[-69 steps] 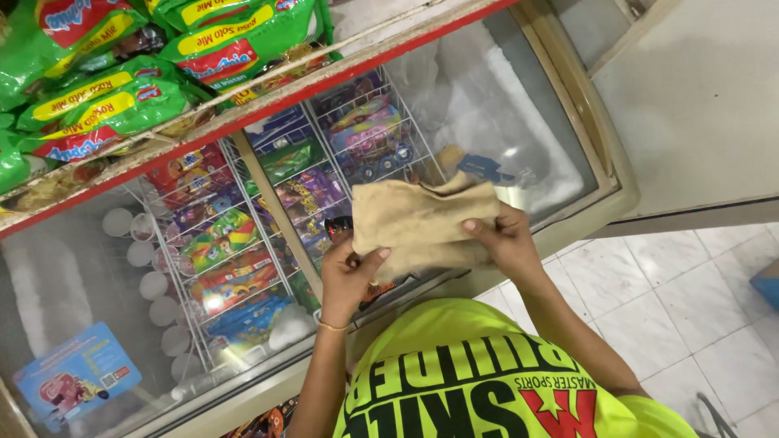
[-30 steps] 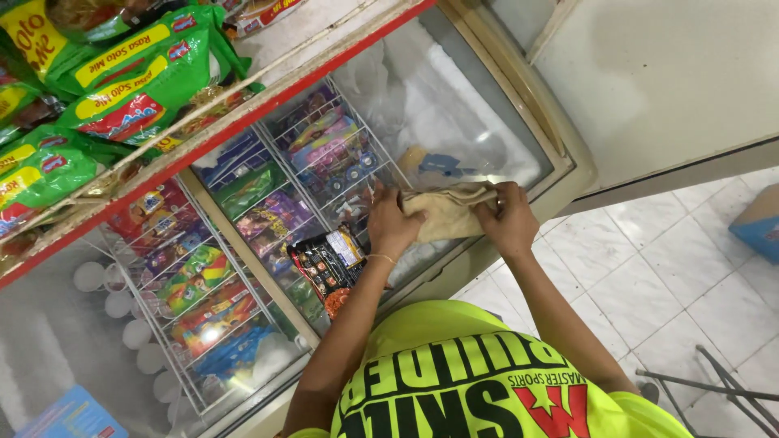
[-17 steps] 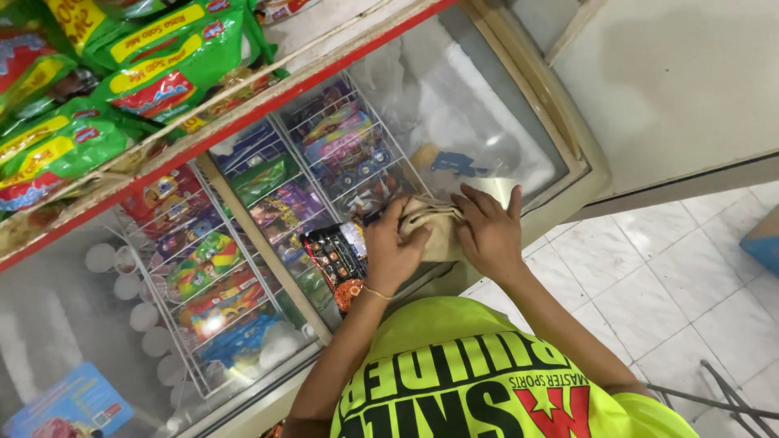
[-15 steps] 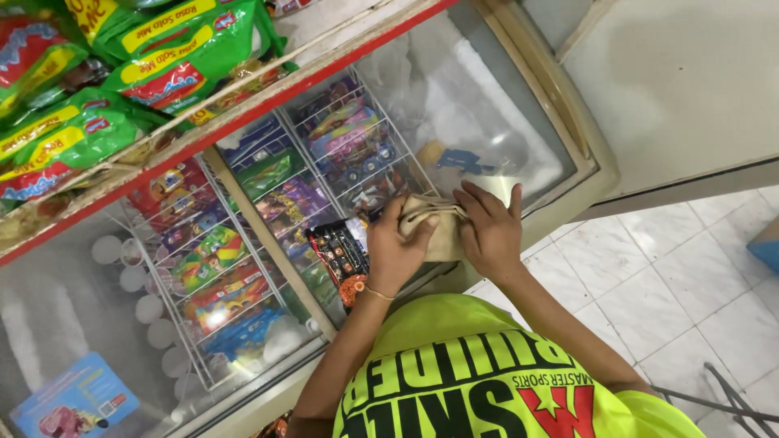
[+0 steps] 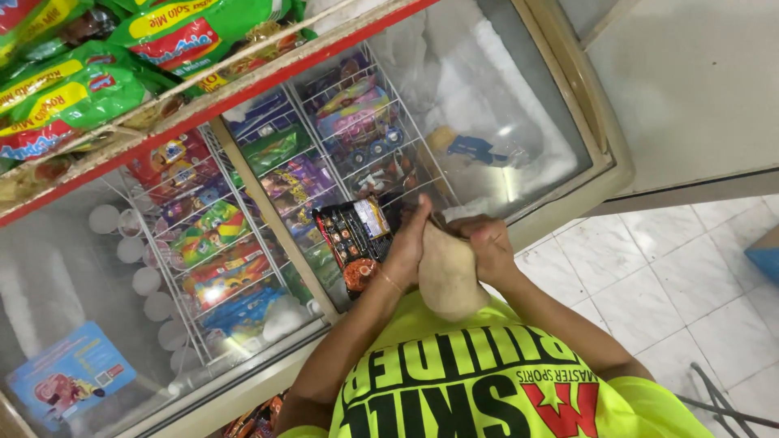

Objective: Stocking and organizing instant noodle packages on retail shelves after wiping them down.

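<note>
Both hands press a bunched tan cloth [image 5: 445, 272] between them, just above the freezer's [image 5: 568, 97] near rim: the left hand [image 5: 410, 243] flat against its left side, the right hand [image 5: 485, 247] curled round its top. Just left of the cloth, a black snack packet [image 5: 353, 239] lies on the freezer's glass lid. Green packets [image 5: 97, 73] crowd the shelf beyond the freezer.
</note>
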